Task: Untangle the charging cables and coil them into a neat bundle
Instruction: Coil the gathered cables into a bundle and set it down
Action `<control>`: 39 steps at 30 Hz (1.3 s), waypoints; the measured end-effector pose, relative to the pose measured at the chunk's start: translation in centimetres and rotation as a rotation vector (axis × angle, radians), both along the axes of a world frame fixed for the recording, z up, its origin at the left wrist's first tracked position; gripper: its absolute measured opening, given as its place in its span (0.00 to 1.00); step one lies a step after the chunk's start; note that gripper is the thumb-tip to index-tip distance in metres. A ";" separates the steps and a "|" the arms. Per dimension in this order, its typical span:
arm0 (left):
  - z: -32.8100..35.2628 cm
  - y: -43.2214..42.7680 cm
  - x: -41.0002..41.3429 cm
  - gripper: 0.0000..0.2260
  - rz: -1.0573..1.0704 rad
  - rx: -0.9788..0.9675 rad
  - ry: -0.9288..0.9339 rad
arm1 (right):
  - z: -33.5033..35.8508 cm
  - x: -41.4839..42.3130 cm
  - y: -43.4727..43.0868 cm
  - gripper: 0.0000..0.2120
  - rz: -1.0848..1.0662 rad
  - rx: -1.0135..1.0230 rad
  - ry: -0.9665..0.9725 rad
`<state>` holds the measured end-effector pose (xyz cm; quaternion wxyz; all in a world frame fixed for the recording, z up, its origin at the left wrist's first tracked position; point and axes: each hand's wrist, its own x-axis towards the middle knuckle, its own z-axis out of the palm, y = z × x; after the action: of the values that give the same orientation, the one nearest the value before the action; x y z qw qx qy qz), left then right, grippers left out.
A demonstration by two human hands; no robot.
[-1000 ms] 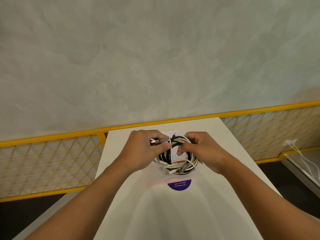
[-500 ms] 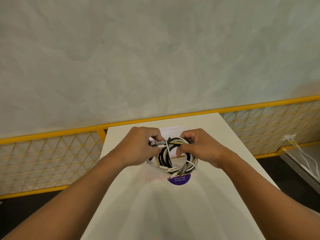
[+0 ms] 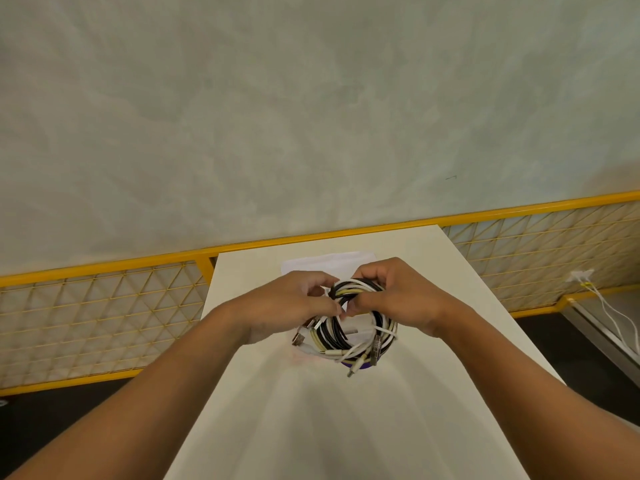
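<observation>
Grey mottled plaster wall [image 3: 311, 116] fills the upper half of the view. Below it runs a yellow-framed mesh railing [image 3: 104, 306], and the white desk [image 3: 329, 427] butts against it. Both forearms reach in over the desk and meet near its far end. The left hand [image 3: 291, 306] has its fingers curled round the left side of the coiled cable bundle [image 3: 381, 337], with its thumb tip at the ring's inner edge. The right hand [image 3: 398, 299] grips the top right of the same ring, fingers hooked over the strands and thumb pressed beneath. The bundle, black, white and cream cables wound into one loop, hangs between and just below the two hands, above the desk. A white sheet [image 3: 329, 263] lies flat behind the hands. A purple round label [image 3: 362, 366] peeks out under the loop's near edge. A metal USB plug [image 3: 299, 337] sticks out below the left hand, and another plug tip [image 3: 351, 373] dangles at the bottom.
</observation>
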<state>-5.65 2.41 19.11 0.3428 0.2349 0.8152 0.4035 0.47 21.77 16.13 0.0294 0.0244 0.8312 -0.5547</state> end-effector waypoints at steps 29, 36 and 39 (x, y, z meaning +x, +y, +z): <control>-2.4 -0.2 -0.7 0.11 0.325 0.255 -0.415 | -1.5 -0.2 -0.6 0.31 -0.033 0.259 0.152; -2.1 -0.4 -0.8 0.14 0.306 0.342 -0.500 | -2.2 -0.2 -0.2 0.26 -0.128 0.081 0.204; -2.1 -0.5 -0.8 0.10 0.336 0.336 -0.505 | -2.2 -0.4 -0.5 0.15 -0.144 0.048 0.271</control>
<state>-6.48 1.95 16.99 0.4189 0.0432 0.6542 0.6282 0.03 21.28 13.90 -0.1237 0.0096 0.8367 -0.5334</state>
